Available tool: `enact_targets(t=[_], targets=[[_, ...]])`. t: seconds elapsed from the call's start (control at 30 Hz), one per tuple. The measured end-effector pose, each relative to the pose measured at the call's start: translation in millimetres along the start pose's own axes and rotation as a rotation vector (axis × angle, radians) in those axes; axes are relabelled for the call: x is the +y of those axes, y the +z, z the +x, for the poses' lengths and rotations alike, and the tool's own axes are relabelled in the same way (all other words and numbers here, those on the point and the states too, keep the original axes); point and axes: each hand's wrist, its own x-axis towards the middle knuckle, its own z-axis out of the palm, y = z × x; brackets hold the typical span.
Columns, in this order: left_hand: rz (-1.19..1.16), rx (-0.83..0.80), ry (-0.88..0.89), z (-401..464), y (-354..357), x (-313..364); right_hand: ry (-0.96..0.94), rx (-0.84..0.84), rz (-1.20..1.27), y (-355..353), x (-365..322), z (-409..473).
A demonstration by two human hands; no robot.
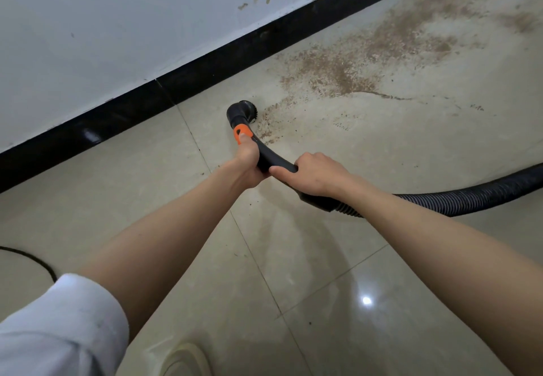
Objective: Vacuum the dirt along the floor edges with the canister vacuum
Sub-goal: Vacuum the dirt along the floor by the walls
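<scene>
A black vacuum nozzle [241, 110] with a round brush head rests on the beige tiled floor, at the left end of a spread of brown dirt [338, 73]. An orange collar [242, 133] joins it to a curved black handle tube. My left hand [249, 164] grips the tube just behind the collar, thumb lying on the orange part. My right hand [316, 174] grips the tube further back, where it meets the ribbed black hose [470, 196]. The hose runs off to the right edge. The canister is out of view.
A black skirting board [205, 67] runs diagonally under a white wall [117, 23] with a few marks. The dirt spreads along the skirting toward the upper right. A thin black cable [35, 259] curves on the floor at the left.
</scene>
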Motion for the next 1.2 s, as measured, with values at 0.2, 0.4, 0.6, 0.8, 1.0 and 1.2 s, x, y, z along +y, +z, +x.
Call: enact_targets(t=[0.2,0.4,0.6,0.8,1.0,1.2], targets=[[0.043,0.013,0.034,20,12,20,0.015,0.018,0.042,-9,1,28],[0.123,0.052,0.034,33,21,34,0.023,0.039,0.117,-10,3,43],[0.181,0.028,0.020,27,31,33,0.058,0.064,0.149,-8,8,32],[0.177,-0.018,0.019,20,41,11,0.099,0.061,0.125,-4,22,10],[0.197,-0.103,0.014,11,73,-2,0.158,0.111,0.108,-16,50,-5],[0.195,-0.112,0.016,10,87,-6,0.173,0.126,0.098,-22,62,-13]])
